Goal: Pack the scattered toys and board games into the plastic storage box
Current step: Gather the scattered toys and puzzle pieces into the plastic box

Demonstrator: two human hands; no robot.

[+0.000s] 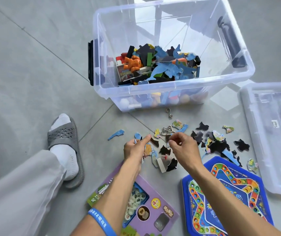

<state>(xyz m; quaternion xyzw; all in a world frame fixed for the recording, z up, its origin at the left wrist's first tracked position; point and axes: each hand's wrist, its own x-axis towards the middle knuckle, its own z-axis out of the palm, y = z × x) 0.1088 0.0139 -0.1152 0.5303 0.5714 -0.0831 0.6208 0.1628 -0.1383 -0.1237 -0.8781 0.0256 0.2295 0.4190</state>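
Toys and games lie in two lots: a heap already inside the clear box on the floor, and a scatter of flat puzzle pieces on the tiles just in front of it, some showing blue or printed faces, many turned black side up. Two wire puzzles, a ring pair and a bent loop, lie between the box and the pieces.

The step in hand looks like gathering the loose pieces. The left hand is curled round a small sheaf of them, thumb pressed on top. The right hand has thumb and forefinger drawn together over the pile, apparently pinching something small; what it is I cannot make out.

Near the person's arms sit a purple chess set and a blue board game, both still unpacked. The lid lies to the right, off the box, so the way in is clear.

Next, I judge, the gathered pieces want carrying up over the near rim and dropping in. They are thin and irregular, so a loose grip may shed some. The box has plenty of room left; the two flat games will probably sit best laid on top of the heap or slid down one side.
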